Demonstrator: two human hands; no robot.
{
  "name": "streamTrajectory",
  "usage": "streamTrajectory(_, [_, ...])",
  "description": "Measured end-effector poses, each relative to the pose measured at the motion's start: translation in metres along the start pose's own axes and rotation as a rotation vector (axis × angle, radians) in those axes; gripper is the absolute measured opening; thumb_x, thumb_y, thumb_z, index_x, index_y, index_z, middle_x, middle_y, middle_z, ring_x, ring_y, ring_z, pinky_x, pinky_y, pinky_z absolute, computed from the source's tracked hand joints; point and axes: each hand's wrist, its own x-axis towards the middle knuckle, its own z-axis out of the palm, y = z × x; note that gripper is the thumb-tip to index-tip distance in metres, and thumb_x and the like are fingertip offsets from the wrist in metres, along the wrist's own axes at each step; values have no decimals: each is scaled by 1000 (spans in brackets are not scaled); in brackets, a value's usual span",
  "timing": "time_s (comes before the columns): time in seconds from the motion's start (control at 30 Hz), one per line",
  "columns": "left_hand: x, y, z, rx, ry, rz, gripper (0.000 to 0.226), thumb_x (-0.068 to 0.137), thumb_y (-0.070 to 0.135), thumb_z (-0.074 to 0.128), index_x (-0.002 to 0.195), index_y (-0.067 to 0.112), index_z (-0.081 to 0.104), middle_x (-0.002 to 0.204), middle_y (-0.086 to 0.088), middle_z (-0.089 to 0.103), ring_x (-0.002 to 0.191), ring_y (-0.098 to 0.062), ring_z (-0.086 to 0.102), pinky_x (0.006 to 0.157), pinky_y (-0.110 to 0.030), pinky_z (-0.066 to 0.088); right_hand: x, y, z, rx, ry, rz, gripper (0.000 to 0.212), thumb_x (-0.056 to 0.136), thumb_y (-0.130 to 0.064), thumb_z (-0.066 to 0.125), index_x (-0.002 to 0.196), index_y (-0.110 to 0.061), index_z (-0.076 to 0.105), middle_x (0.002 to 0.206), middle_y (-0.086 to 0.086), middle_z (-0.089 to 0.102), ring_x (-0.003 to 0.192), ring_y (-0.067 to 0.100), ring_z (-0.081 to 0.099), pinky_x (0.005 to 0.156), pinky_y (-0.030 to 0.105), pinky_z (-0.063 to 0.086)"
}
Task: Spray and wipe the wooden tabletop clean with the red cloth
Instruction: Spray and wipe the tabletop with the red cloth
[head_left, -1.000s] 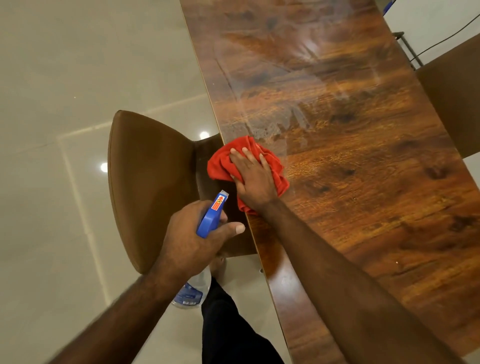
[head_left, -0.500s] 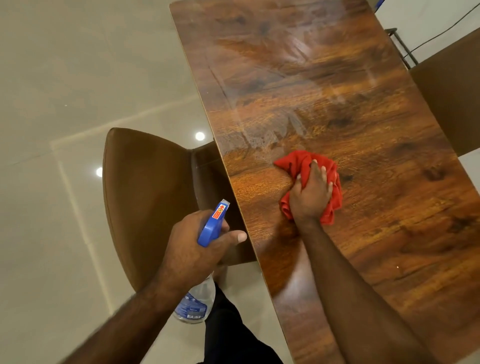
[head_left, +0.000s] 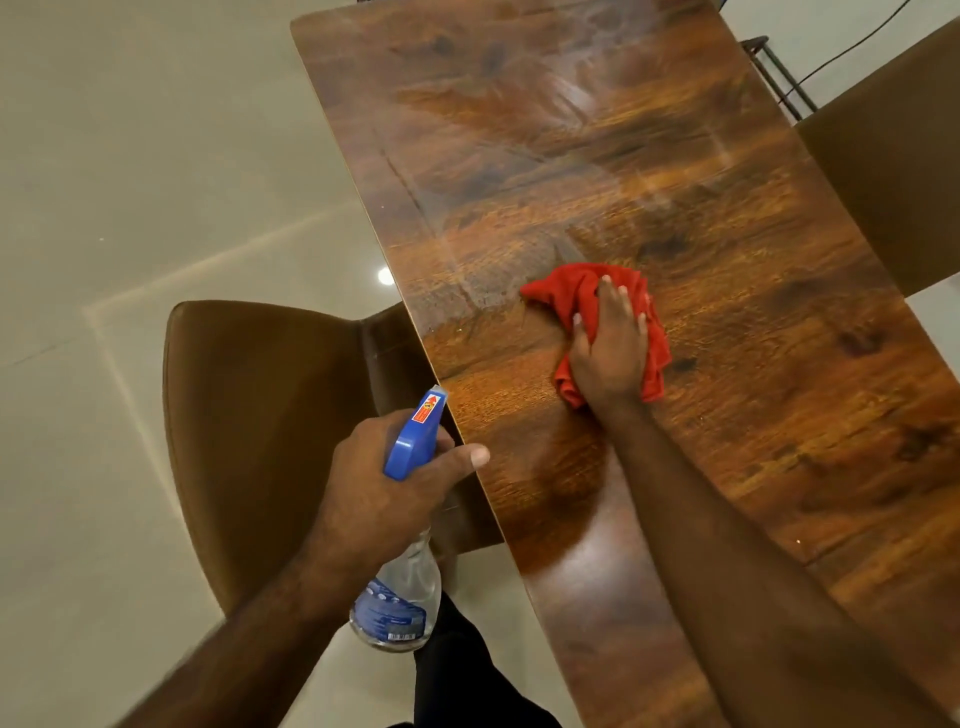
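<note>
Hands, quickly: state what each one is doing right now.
Left hand: fingers curled round the spray bottle, beside the table edge.
Right hand: open, fingers flat, pressing the red cloth onto the wooden tabletop.

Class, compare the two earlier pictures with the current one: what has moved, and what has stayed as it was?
The right hand slid the red cloth from the left edge of the tabletop, by the chair, rightward to its middle, pressing on it throughout. The left hand still grips the spray bottle beside that edge, unchanged.
</note>
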Motion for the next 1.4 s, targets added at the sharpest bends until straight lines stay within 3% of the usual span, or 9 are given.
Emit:
streamTrajectory(0.1, [9,2,-2,1,-2,30,42,68,60,69,79,20,67,66,-5,68,62,-24,68,57,-25,58,35,2,3,-18,17,101,62,103,-32,51,160,-10,37,165,10,41,156,28,31,127,52,20])
streamTrajectory(0.2, [16,4,-4,15,-1,43,43,67,63,68,79,21,67,66,-2,67,62,-23,67,60,-29,59,58,-17,14,-30,-19,50,63,102,-34,50,160,-11,39,165,8,42,156,27,31,127,53,22])
streamTrajectory(0.4, [24,9,-14,43,21,60,44,71,64,70,80,21,68,68,-3,68,64,-22,68,63,-37,61,60,-99,40,54,-252,-288,66,101,-41,47,161,-16,37,165,4,42,157,23,29,128,51,18])
streamTrajectory(0.57, [24,14,-22,59,42,76,48,70,69,73,78,22,67,66,-1,67,61,-19,67,60,-27,59,10,-144,63,141,-383,-649,66,94,-30,61,157,-19,46,162,-1,46,156,21,32,127,51,18])
streamTrajectory(0.73, [20,16,-30,-12,51,68,45,67,66,70,79,23,67,67,7,68,65,-10,68,59,-15,54,-43,-117,48,96,-506,-864,47,88,-35,74,133,-27,66,137,-6,67,145,16,43,127,51,17])
streamTrajectory(0.9, [17,16,-38,-30,67,75,41,70,65,71,78,25,66,68,11,68,65,-9,67,59,-11,51,-72,-89,29,122,-488,-1027,36,76,-26,81,109,-17,72,105,2,73,119,23,59,121,56,32])
streamTrajectory(1.03, [15,15,-45,-69,103,34,35,77,57,75,79,22,67,70,7,68,66,-13,67,59,-13,53,-35,-111,42,-44,-599,-1185,29,83,-44,70,103,-23,72,98,-3,71,110,20,58,122,51,27])
streamTrajectory(1.2, [16,18,-53,-80,111,26,45,67,64,68,78,20,67,69,-3,67,64,-22,67,62,-24,60,43,-167,64,-113,-575,-1138,31,82,-48,64,101,-25,71,98,-1,70,105,22,59,118,50,30])
streamTrajectory(1.4, [22,20,-57,-29,117,43,44,68,65,66,79,23,66,67,2,66,64,-15,66,61,-20,58,106,-222,77,-204,-557,-962,42,86,-48,50,117,-27,70,126,4,67,128,23,55,126,47,20])
